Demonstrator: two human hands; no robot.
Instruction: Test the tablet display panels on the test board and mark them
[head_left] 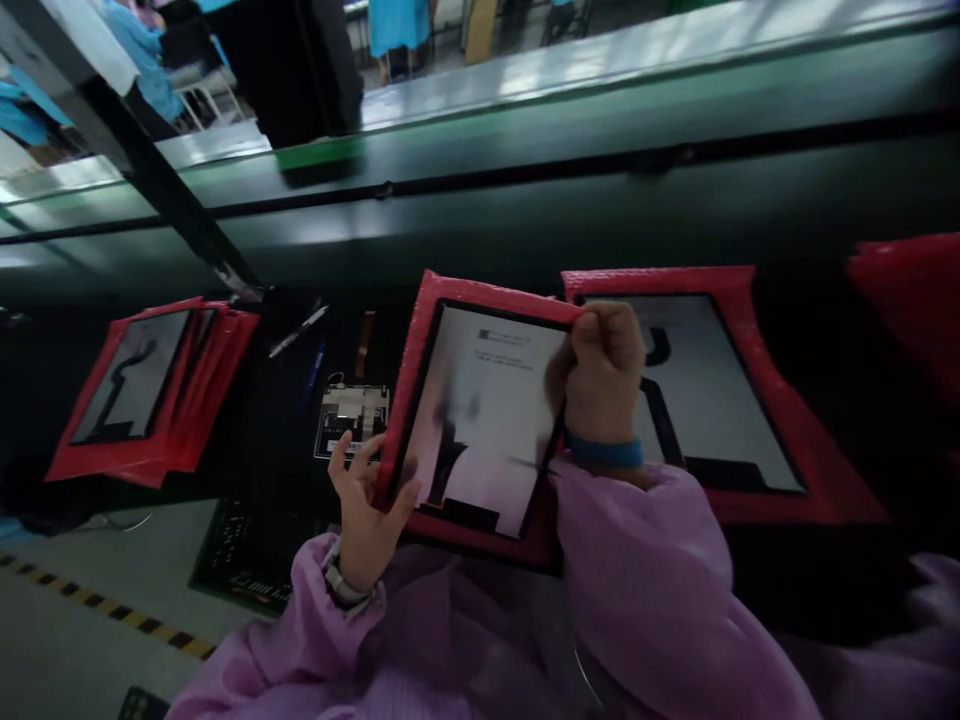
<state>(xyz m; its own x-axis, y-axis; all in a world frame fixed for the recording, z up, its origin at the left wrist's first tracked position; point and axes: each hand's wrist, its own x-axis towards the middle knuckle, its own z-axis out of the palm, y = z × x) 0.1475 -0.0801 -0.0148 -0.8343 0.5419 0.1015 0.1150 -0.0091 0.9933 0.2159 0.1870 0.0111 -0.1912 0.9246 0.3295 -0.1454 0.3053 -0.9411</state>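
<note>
A dark-framed display panel [495,400] with a glossy, reflective face lies against a red bubble-wrap bag [417,345], tilted up before me. My left hand [371,525] grips the lower left edge, thumb in front and some fingers spread behind. At the upper right corner, my right hand [606,370] is closed, with thumb and fingers pinched together; whether a thin film is also between them I cannot tell. Behind that hand, another display panel [720,400] rests on its own red bag [832,460]. Beyond my left hand sits a small circuit board [352,415].
A stack of red bags [214,390] with a panel [135,375] on top lies left. Near it are a white pen [298,332], a blue pen [315,372] and a brown flex strip [365,343]. More red wrap [911,300] is at right; a metal post [150,185] rises left.
</note>
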